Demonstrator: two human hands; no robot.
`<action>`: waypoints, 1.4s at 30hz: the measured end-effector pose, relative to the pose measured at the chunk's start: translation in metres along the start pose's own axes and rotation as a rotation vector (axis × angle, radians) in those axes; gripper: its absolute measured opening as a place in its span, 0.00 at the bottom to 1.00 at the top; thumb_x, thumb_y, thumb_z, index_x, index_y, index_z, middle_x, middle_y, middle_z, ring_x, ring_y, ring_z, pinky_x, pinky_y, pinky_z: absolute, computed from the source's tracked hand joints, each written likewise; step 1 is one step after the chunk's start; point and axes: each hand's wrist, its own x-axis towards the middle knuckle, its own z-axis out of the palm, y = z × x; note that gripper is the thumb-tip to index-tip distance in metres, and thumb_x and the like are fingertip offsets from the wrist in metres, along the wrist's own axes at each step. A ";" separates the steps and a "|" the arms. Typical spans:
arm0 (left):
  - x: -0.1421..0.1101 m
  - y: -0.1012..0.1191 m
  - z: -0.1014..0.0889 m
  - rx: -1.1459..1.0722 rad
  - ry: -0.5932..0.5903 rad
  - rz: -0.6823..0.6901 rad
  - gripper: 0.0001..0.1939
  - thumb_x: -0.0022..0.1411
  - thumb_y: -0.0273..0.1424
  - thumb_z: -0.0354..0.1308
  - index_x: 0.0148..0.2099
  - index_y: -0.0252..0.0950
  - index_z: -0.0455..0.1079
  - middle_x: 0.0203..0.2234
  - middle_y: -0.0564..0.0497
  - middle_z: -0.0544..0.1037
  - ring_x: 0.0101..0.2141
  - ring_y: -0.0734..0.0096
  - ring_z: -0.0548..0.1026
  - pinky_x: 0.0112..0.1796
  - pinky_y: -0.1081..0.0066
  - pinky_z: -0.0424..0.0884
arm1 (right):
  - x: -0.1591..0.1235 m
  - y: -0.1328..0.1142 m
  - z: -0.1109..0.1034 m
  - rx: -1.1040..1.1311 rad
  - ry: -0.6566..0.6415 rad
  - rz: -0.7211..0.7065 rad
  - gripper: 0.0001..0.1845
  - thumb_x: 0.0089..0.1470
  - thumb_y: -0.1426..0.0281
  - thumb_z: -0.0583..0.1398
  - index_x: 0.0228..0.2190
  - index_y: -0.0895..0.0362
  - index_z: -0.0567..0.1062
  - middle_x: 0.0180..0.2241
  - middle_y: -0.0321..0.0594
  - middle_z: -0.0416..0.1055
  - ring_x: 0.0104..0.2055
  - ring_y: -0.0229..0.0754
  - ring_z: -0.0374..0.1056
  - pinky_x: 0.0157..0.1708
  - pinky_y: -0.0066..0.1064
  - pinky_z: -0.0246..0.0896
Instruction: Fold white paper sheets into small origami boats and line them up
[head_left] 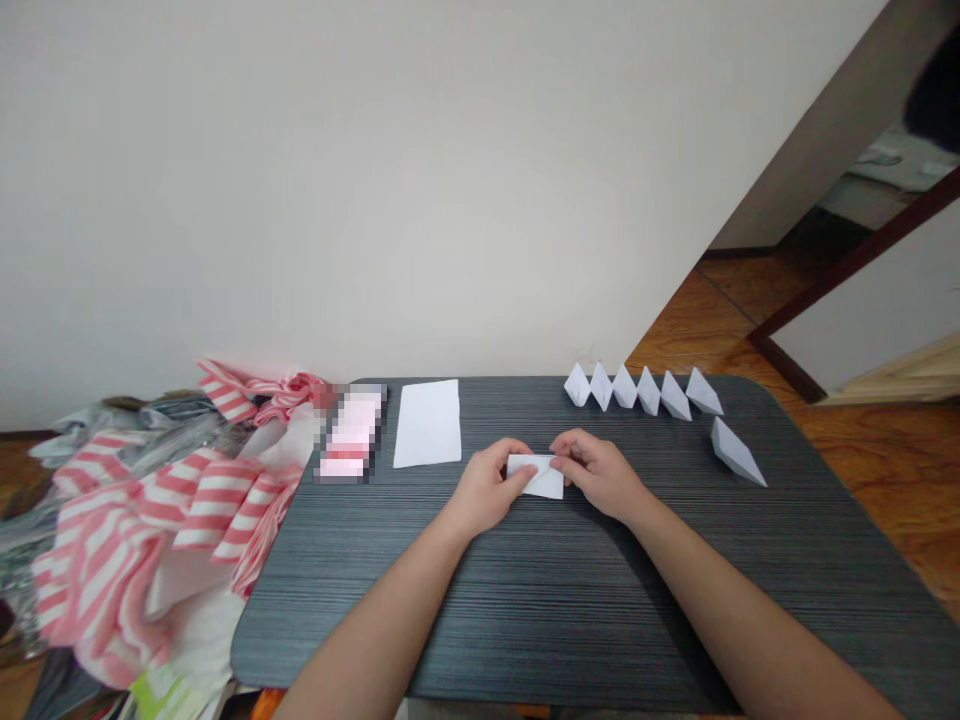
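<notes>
Between my two hands is a small folded piece of white paper (546, 484), held over the middle of the dark table. My left hand (491, 487) pinches its left side, with the thumb lying across the front face. At the upper right edge, my right hand (598, 472) grips the paper between thumb and fingers. Both hands are closed, and some fingertips are hidden behind the paper. To the left of my hands lies a flat sheet of white paper (428, 424). Several folded paper boats (624, 386) stand in a row at the back right.
The dark wood-grain table (480, 620) backs onto a white wall (420, 200). One more paper boat (736, 452) sits apart, nearer the right edge. A blurred-out pinkish rectangular object (351, 433) lies at the left edge. Beside the table is a heap of red-and-white striped cloth (217, 500).
</notes>
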 end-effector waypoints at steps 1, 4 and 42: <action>0.000 -0.001 0.000 0.000 0.004 -0.002 0.11 0.58 0.36 0.53 0.41 0.36 0.68 0.26 0.53 0.71 0.24 0.76 0.65 0.25 0.76 0.58 | 0.000 0.002 0.000 0.025 -0.007 0.006 0.08 0.53 0.67 0.58 0.37 0.55 0.69 0.23 0.32 0.68 0.22 0.36 0.65 0.24 0.27 0.59; 0.000 -0.003 0.001 -0.004 0.012 -0.003 0.11 0.59 0.36 0.52 0.41 0.36 0.67 0.26 0.53 0.71 0.25 0.76 0.66 0.25 0.76 0.58 | -0.001 0.003 -0.001 0.023 -0.047 0.026 0.09 0.53 0.67 0.58 0.37 0.56 0.71 0.24 0.34 0.69 0.23 0.36 0.66 0.24 0.27 0.59; 0.000 -0.002 0.001 0.024 0.027 0.011 0.10 0.59 0.35 0.52 0.39 0.35 0.68 0.28 0.52 0.72 0.25 0.76 0.66 0.25 0.77 0.59 | -0.002 -0.009 -0.003 0.034 -0.088 0.154 0.10 0.56 0.66 0.54 0.28 0.58 0.72 0.16 0.33 0.68 0.21 0.35 0.64 0.25 0.25 0.57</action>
